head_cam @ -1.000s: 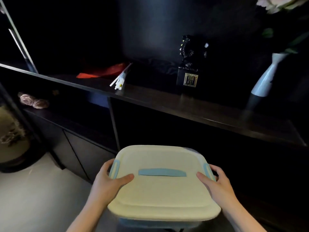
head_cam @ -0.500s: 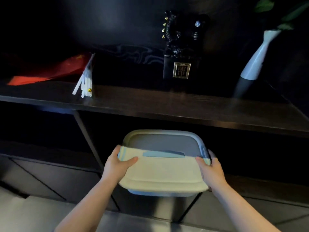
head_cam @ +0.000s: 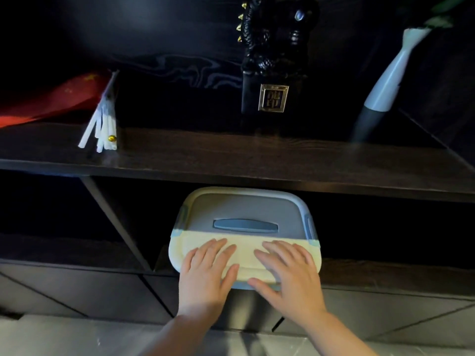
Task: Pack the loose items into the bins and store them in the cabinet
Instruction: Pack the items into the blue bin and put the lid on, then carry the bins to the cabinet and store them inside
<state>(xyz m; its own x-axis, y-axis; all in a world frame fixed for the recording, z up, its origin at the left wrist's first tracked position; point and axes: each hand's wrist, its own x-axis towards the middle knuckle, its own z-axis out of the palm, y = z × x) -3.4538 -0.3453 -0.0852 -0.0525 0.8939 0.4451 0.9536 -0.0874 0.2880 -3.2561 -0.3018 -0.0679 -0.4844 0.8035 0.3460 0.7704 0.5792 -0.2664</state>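
A cream storage bin (head_cam: 241,209) with a blue lid handle and blue side clips sits in the open cabinet compartment (head_cam: 372,227) under the dark shelf. Its far half lies in the shelf's shadow and its near edge sticks out over the ledge. My left hand (head_cam: 208,273) rests flat on the near left of the lid, fingers straight and spread. My right hand (head_cam: 288,272) lies flat on the near right of the lid in the same way. The bin's contents are hidden by the lid.
On the dark shelf (head_cam: 231,160) above lie red flags on white sticks (head_cam: 102,124), a black figurine with a gold plaque (head_cam: 272,73) and a white and grey vase (head_cam: 385,83). A partition (head_cam: 115,222) bounds the compartment on the left. Closed cabinet doors (head_cam: 77,291) sit below.
The bin went from carried in front of me into the compartment under the shelf. Both hands left the lid's sides and now lie flat on its near edge.
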